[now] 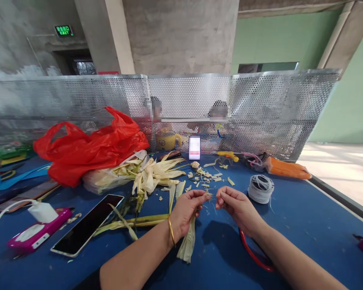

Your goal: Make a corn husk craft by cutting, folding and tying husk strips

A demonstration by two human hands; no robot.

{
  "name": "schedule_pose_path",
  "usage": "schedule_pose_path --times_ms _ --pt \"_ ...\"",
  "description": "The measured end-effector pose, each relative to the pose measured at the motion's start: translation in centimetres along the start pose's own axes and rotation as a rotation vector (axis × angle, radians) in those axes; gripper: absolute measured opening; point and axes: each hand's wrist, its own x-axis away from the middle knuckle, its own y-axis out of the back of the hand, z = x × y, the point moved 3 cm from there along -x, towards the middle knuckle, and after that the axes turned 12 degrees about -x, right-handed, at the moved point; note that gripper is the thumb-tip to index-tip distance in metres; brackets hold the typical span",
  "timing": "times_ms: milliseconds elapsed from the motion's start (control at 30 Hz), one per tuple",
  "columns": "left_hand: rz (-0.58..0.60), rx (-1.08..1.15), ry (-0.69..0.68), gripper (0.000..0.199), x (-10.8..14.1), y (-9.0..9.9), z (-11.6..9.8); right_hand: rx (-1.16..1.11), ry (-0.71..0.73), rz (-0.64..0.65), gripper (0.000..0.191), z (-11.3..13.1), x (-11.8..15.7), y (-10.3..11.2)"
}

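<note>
My left hand (186, 211), with a gold bangle at the wrist, is closed in a pinch, thumb against forefinger. A pale strip of dried corn husk (187, 243) hangs below its palm, and thin fibres show at the fingertips. Just to the right, my right hand (234, 205) is also pinched. Whatever lies between its fingertips is too small to make out. A red curved handle (251, 251) shows beneath my right wrist. Beyond the fingers lie husk scraps (210, 176), and a bundle of husks (153, 175) is at the left.
A spool of grey cord (260, 189) stands right of my hands. Leftward are a black-screened phone (89, 223), a magenta power strip (40, 231) and a red plastic bag (93, 147). A yellow glue gun (228, 155) lies near the perforated metal divider (266, 117), with people behind it.
</note>
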Motion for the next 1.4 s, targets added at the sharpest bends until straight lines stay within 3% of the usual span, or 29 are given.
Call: schedule_pose_path --times_ms 67,133,233,300,467,633,733,867,1000,1067,1200,1400 --pt "-0.065 0.016 -0.023 0.037 -0.2 0.3 -0.1 0.101 -0.059 0.039 0.029 -0.2 -0.1 0.2" --pt "-0.101 0.022 -0.027 0.035 -0.2 0.6 -0.2 0.286 -0.078 -0.017 0.033 -0.5 -0.4 1.1" --pt "-0.117 -0.007 -0.042 0.032 -0.1 0.8 -0.4 0.583 0.106 -0.233 0.026 -0.1 -0.9 2.7" --pt "-0.105 -0.053 -0.073 0.030 0.2 0.6 -0.5 0.674 0.226 -0.263 0.022 0.0 -1.1 3.0" --pt "-0.022 -0.200 -0.125 0.028 0.9 -0.3 -0.5 0.558 0.197 -0.095 0.031 -0.5 -0.7 1.5" --pt "0.117 -0.252 -0.125 0.028 1.4 -1.1 -0.3 0.653 0.361 -0.077 0.017 0.1 0.1 0.7" --pt "0.148 -0.264 -0.109 0.036 1.5 -1.3 -0.1 0.686 0.378 -0.049 0.015 0.3 0.1 0.7" --pt "0.048 -0.289 -0.109 0.050 1.8 -1.3 -0.1 0.679 0.357 -0.118 0.017 0.1 -0.1 1.0" --pt "-0.102 -0.298 -0.118 0.048 2.1 -1.2 0.0 0.689 0.359 -0.175 0.019 -0.1 -0.1 1.2" --pt "-0.063 -0.296 -0.053 0.041 2.1 -1.3 0.4 0.670 0.347 -0.186 0.019 -0.2 -0.1 1.2" --pt "0.137 -0.277 0.021 0.025 1.8 -1.6 1.3 0.604 0.265 -0.207 0.021 -0.3 -0.2 1.1" --pt "0.133 -0.152 0.034 0.016 1.3 -1.4 1.3 0.352 0.129 -0.238 0.029 -0.4 -0.2 0.8"
